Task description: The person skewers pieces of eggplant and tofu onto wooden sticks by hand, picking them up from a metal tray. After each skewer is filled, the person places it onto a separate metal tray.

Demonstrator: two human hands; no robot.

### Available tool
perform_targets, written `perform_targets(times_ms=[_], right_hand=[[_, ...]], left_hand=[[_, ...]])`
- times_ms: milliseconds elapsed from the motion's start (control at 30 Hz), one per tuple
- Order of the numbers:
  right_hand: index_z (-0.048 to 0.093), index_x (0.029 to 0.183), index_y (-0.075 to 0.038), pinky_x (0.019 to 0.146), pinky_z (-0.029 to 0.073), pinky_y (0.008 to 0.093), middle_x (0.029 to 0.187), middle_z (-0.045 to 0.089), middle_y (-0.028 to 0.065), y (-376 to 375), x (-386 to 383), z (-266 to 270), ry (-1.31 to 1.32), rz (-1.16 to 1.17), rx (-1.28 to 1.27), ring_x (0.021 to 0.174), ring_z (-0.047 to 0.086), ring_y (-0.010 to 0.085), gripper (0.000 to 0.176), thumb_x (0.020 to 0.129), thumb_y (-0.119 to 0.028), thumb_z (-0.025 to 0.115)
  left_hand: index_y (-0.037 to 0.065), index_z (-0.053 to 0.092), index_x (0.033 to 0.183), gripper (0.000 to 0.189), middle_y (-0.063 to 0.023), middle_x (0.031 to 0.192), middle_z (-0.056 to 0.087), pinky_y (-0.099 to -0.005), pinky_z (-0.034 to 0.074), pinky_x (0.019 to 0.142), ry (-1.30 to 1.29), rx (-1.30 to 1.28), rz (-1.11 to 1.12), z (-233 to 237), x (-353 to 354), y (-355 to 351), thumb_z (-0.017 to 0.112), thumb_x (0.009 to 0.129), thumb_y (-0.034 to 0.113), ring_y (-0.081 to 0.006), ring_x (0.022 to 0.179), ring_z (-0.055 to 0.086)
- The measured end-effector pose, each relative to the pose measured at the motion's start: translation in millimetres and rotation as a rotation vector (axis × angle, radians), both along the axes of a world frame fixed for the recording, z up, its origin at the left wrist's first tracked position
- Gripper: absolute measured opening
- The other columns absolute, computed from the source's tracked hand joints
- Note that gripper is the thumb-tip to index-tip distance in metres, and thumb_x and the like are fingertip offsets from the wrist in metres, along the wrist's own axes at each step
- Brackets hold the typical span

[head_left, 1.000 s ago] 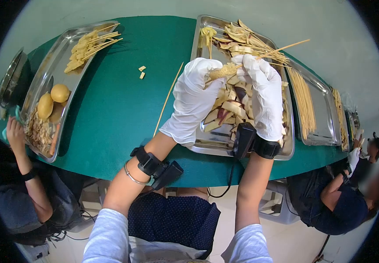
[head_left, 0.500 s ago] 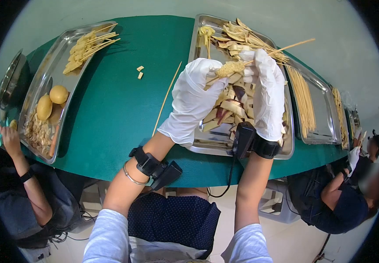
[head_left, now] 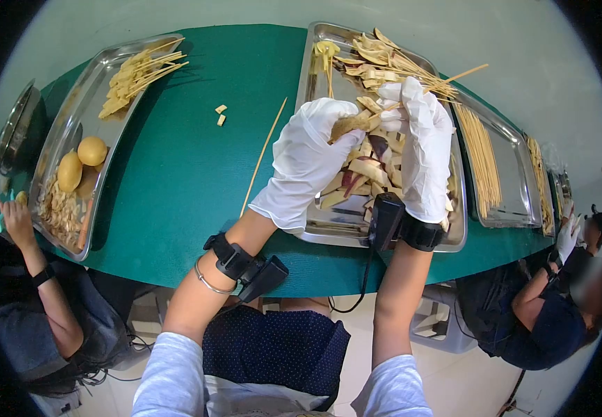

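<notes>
My left hand (head_left: 308, 153), in a white glove, pinches a slice of what looks like eggplant (head_left: 349, 126), its brownish side showing. A bamboo skewer (head_left: 466, 72) runs from the slice up to the right, and my gloved right hand (head_left: 422, 142) is closed around it. Where the skewer's point sits in the slice is hidden by the fingers. Both hands are above a steel tray (head_left: 328, 226) of cut pale pieces with purple skin (head_left: 368, 170). At its far end lie skewered slices (head_left: 377, 52) and a yellowish skewered piece (head_left: 326, 50).
A lone skewer (head_left: 265, 160) and two small scraps (head_left: 221, 115) lie on the green table (head_left: 196, 181). The left tray (head_left: 85, 236) holds skewered pale slices, potatoes and peelings. A tray with bare skewers (head_left: 478, 160) stands right. Co-workers sit both sides; one hand (head_left: 18, 224) shows left.
The slice has turned in my left hand, from its pale yellow face to a browner side. The skewer in my right hand has shifted slightly left.
</notes>
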State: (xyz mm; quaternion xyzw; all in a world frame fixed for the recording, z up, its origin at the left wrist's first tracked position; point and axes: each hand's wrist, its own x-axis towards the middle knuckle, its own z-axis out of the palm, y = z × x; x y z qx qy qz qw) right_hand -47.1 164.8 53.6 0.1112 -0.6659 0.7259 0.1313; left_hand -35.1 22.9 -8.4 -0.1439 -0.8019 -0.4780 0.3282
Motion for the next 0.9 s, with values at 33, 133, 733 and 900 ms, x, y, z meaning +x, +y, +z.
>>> perform_targets(times_ms=[33,133,733,900], right_hand=[[0.067,0.093,-0.001,0.062,0.046,0.0202,0.086,0.068,0.006,0.3,-0.9,-0.6,-0.003,0.001,-0.003,0.067,0.057,0.0068,0.034,0.092,-0.034,0.058],[0.067,0.092,-0.002,0.063,0.045,0.0205,0.084,0.067,0.0049,0.1,-1.6,-2.1,0.01,0.007,-0.011,0.067,0.056,0.0067,0.034,0.093,-0.034,0.058],[0.067,0.089,-0.003,0.063,0.043,0.0208,0.081,0.066,0.0029,-2.8,4.7,2.7,-0.031,0.117,0.075,0.067,0.056,0.0065,0.032,0.092,-0.034,0.059],[0.067,0.091,-0.002,0.061,0.045,0.0203,0.083,0.067,0.0042,-1.5,1.2,3.3,0.076,-0.056,-0.004,0.068,0.056,0.0066,0.035,0.093,-0.035,0.056]], left_hand=[[0.01,0.066,0.098,0.028,-0.0064,0.094,0.065,-0.0302,0.049,0.078,0.012,0.0,-0.007,0.5,0.3,0.3,0.076,0.073,0.015,-0.022,0.087,0.062],[0.01,0.066,0.097,0.026,-0.0056,0.093,0.064,-0.0303,0.049,0.077,0.048,-0.003,-0.015,0.9,-0.1,1.4,0.076,0.073,0.014,-0.0217,0.087,0.061],[0.009,0.065,0.096,0.028,-0.0071,0.094,0.064,-0.0313,0.049,0.078,0.117,0.045,0.016,-2.6,-1.1,-0.4,0.077,0.071,0.012,-0.0229,0.088,0.062],[0.008,0.064,0.1,0.029,-0.008,0.096,0.064,-0.0309,0.05,0.077,0.017,0.053,0.034,2.2,-0.7,2.6,0.076,0.074,0.016,-0.0222,0.087,0.062]])
